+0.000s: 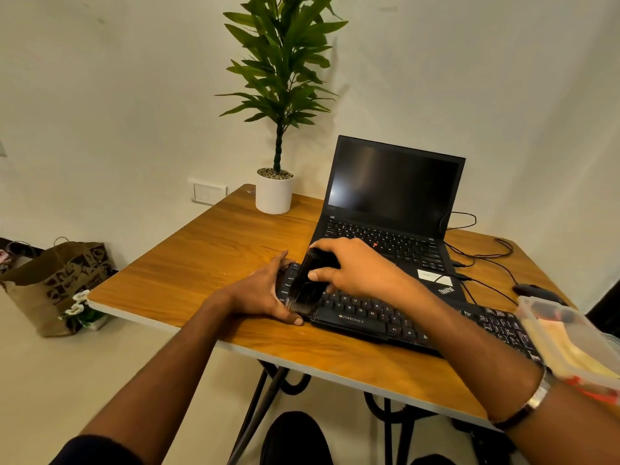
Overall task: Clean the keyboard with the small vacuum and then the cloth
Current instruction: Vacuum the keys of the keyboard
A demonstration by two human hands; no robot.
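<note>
Wooden table (208, 263): right hand (352, 268) grips vacuum (307, 280) on keyboard (385, 322).

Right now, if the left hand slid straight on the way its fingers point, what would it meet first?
The left hand already holds the keyboard's left end, fingers pointing up the table. Going on, it would probably meet the laptop's front-left corner, though depth is hard to judge.
</note>
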